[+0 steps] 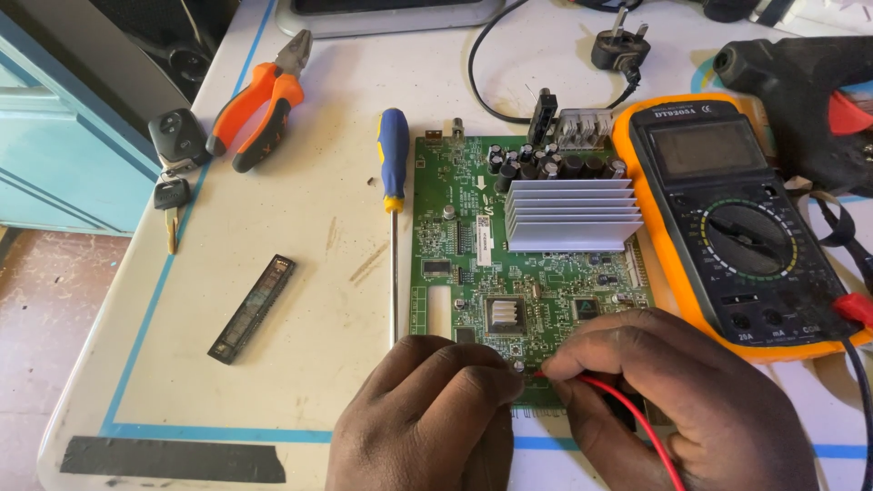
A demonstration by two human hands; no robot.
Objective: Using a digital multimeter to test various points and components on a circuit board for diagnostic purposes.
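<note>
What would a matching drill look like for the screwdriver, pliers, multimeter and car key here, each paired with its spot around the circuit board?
Things:
1. screwdriver
2. pliers
3. multimeter
4. car key

Places:
A. by the table's left edge, beside the pliers
B. right of the circuit board, tucked against it
C. along the board's left edge, handle away from the person
D. far left of the board, up past the screwdriver handle

Pairs: 1-C, 2-D, 3-B, 4-A

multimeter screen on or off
Looks off or blank: the multimeter display shows only plain grey, no digits visible. Where its dial points is too small to tell.
</note>
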